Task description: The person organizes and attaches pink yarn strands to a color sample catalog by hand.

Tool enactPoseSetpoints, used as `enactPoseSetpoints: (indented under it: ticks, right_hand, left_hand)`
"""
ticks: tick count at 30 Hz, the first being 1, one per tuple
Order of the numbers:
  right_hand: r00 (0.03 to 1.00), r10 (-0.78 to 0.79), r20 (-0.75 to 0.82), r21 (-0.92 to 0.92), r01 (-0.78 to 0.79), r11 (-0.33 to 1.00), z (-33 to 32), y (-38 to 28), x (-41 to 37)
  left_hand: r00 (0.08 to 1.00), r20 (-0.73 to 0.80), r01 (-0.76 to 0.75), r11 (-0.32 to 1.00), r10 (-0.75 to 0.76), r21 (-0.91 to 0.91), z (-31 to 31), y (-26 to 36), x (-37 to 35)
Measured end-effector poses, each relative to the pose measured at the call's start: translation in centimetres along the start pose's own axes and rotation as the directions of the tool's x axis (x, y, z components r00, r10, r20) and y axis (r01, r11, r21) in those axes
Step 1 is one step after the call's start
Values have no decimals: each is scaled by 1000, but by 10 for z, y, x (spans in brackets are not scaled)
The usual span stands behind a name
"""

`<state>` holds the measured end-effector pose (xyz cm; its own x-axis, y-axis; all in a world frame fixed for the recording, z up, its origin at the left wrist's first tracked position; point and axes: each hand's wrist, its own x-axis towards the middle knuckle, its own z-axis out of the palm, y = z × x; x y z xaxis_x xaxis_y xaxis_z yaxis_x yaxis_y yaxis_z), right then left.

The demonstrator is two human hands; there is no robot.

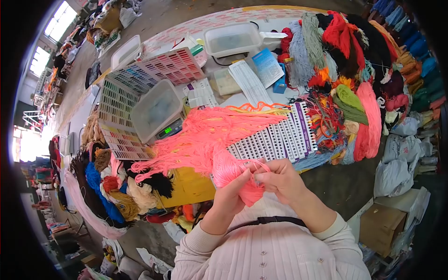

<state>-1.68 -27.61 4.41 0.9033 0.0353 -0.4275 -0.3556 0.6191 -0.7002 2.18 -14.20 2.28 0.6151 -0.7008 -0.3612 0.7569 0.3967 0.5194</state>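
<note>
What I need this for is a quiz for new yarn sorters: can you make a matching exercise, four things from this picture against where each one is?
Things
1. pink yarn ball
2. scale
3. clear tub
4. cardboard box

Places
A. on the floor, to the person's right
B. at the far end of the table
C. held by the left hand and the right hand
D. beside the colour cards

Pairs: 1-C, 2-D, 3-B, 4-A
</note>
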Motion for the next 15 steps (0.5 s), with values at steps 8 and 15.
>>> enactPoseSetpoints:
  ticks: [8, 15]
  right_hand:
    - [998, 43, 54, 92, -48, 995, -6, -6, 7]
    - [997, 65, 39, 99, -69, 993, -7, -4, 11]
  left_hand:
    - [999, 13, -45, 982, 48, -181, -3, 5, 3]
    - [996, -82, -38, 988, 26, -149, -6, 3, 6]
